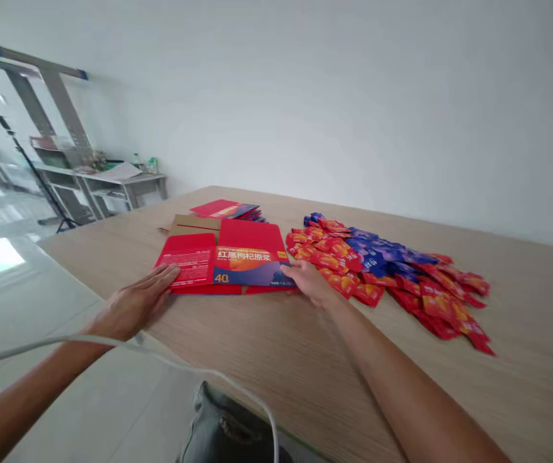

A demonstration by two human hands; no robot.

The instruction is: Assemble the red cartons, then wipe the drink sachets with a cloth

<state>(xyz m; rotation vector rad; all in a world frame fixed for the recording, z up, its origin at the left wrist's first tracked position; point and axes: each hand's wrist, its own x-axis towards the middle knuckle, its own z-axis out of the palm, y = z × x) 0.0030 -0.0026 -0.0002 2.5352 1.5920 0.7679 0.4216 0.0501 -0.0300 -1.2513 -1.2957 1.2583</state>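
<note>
A folded-flat red and blue carton (247, 265) with Chinese lettering and the number 40 lies in front of me on the wooden table. My left hand (144, 296) rests against its left panel, fingers stretched out and lying along the red surface. At the right end, my right hand (309, 281) pinches the carton's edge, thumb on top and the other fingers partly hidden underneath. Just right of that hand spreads a heap of small red-orange sachets (339, 254), with blue sachets (375, 251) among them.
Behind the carton lie a piece of brown cardboard (194, 225) and a stack of flat red cartons (231, 209). A white cable (184, 366) hangs across the view in front of the table (267, 347). A white wall stands behind; a desk (126, 183) and tripod (40, 177) are at the left.
</note>
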